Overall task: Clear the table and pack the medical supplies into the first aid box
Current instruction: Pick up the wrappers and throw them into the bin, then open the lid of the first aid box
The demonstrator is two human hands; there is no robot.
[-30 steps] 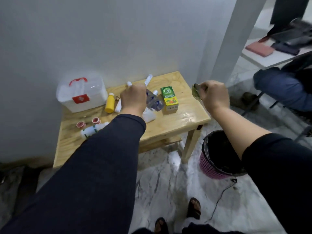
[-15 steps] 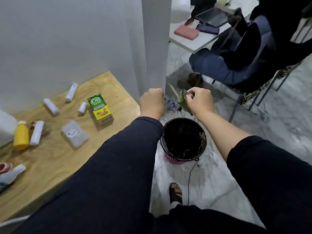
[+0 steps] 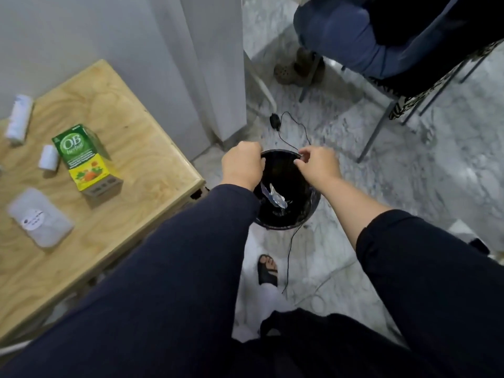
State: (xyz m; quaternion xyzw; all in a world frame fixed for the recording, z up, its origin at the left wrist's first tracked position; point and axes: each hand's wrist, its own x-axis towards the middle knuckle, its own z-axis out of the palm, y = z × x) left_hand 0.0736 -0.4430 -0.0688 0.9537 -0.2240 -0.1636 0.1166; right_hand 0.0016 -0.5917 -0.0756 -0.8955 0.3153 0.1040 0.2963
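Hands over a black bin [image 3: 305,211] on the marble floor [image 3: 409,173]: left hand [image 3: 241,166] curled in a loose fist at the near rim, nothing visible in it; right hand [image 3: 317,165] with fingers pinched together at the far rim, contents too small to tell. Clear plastic wrapper [image 3: 275,199] inside the bin. Wooden table [image 3: 152,148] to the left, carrying a green OB Herbal box [image 3: 81,156], two white bandage rolls [image 3: 19,118] beside it and a grey pouch [image 3: 41,219] nearer the front edge. First aid box out of sight
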